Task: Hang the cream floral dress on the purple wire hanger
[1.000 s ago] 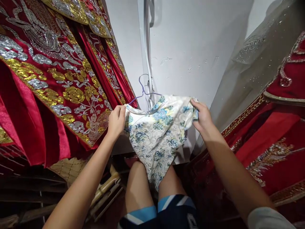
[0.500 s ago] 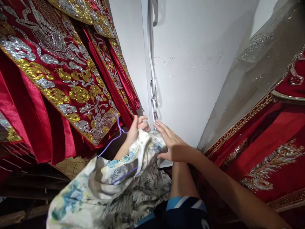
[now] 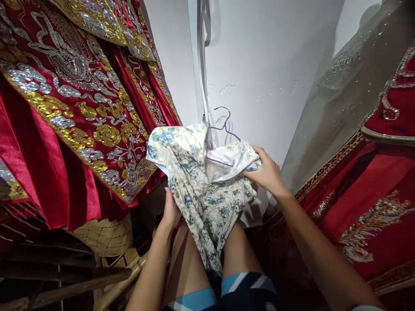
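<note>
One floral garment (image 3: 191, 177) on one purple hanger (image 3: 225, 125) spreads above two bare legs (image 3: 241, 250). The right hand (image 3: 267, 170) pinches one shoulder of it; the left hand (image 3: 171, 209), well apart, sits at the opposite edge, its fingers hidden, so its grip cannot be told.

Floral garment (image 3: 194, 181) on a purple hanger (image 3: 226, 126), before a white wall (image 3: 259, 56).
The right hand (image 3: 267, 171) pinches the shoulder (image 3: 248, 156) at right; the left hand (image 3: 170, 209) lies at the garment's left side, fingers hidden behind it, so its grip cannot be judged. Red embroidered textile (image 3: 106, 136) hangs at left, red beaded garment (image 3: 372, 172) at right.
</note>
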### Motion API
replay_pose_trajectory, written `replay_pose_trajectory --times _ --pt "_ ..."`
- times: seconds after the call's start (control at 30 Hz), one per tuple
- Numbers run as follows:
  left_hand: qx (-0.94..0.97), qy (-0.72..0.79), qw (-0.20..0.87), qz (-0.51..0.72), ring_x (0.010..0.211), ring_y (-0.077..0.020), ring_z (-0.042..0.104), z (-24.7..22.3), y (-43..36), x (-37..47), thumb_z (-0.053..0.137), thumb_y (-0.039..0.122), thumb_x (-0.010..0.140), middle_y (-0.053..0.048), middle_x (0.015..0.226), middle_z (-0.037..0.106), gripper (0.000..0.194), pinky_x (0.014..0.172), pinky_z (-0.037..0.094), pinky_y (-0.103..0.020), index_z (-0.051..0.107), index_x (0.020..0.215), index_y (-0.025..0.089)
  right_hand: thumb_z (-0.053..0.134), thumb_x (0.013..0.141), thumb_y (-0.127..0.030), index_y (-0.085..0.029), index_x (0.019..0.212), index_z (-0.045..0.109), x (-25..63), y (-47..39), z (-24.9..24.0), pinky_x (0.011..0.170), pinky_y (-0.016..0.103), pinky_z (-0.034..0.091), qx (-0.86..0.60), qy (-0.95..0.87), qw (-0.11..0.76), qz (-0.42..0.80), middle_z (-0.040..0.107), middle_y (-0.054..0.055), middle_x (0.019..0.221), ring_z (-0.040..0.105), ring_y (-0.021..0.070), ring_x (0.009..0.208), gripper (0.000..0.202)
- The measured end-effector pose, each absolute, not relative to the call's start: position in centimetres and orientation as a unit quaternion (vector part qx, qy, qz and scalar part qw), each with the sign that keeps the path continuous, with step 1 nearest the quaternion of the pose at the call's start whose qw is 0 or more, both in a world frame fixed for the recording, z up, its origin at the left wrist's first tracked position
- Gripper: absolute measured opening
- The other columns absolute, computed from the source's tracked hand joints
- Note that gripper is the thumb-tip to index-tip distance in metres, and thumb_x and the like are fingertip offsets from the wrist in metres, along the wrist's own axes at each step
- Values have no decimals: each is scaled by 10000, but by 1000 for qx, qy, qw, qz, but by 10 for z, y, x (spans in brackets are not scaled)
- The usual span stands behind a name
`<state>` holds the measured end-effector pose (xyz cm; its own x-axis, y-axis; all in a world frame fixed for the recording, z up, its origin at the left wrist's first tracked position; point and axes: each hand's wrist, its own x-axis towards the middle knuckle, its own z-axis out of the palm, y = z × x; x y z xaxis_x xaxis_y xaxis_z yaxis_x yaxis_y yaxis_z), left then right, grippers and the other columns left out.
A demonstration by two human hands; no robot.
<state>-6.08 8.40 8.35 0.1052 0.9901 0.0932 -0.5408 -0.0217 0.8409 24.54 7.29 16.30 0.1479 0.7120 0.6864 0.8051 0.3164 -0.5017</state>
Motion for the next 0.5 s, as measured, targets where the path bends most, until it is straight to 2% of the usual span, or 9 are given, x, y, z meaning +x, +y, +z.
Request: replay_pose_trajectory --times 0.1,0.2,0.3,0.4,0.43,0.5 --pt "400 387 546 626 1416 -338 411 57 70 -46 820 553 658 -116 1421 571 769 1216 264 -455 601 1299 190 723 653 -297 -284 1407 501 240 79 182 874 447 506 -551 -691 462 -82 618 79 1337 614 351 1128 785" --pt "430 423 488 631 1427 -301 403 31 57 -31 872 391 636 -98 1415 576 728 1241 197 -414 615 1288 195 700 659 -244 -279 1440 473 240 72 188 902 468 494 -527 -730 426 -88 602 92 1339 582 357 1164 814" --pt "408 419 517 625 1377 -293 472 13 41 -19 858 371 660 -108 1358 617 716 1212 276 -418 606 1308 197 676 703 -223 -298 1453 458 243 52 179 1023 530 429 -504 -747 427 -75 543 83 1420 472 365 1306 785" --pt "359 401 565 626 1306 -299 547 7 24 -10 834 390 696 -117 1333 632 733 1153 374 -448 569 1356 211 648 791 -266 -305 1425 485 230 24 150 1117 549 341 -497 -701 510 -40 474 61 1497 351 346 1416 655" --pt "350 397 571 628 1302 -299 551 8 19 -7 830 388 703 -118 1332 633 734 1146 382 -452 562 1364 216 637 821 -287 -287 1395 511 220 15 135 1110 532 355 -501 -667 551 -15 509 73 1463 391 336 1391 588" --pt "355 400 563 630 1315 -292 539 15 9 -1 827 371 707 -121 1327 636 718 1161 361 -445 569 1358 213 635 853 -344 -241 1177 636 193 -2 100 973 437 475 -489 -625 602 86 668 91 1194 598 289 1138 340"
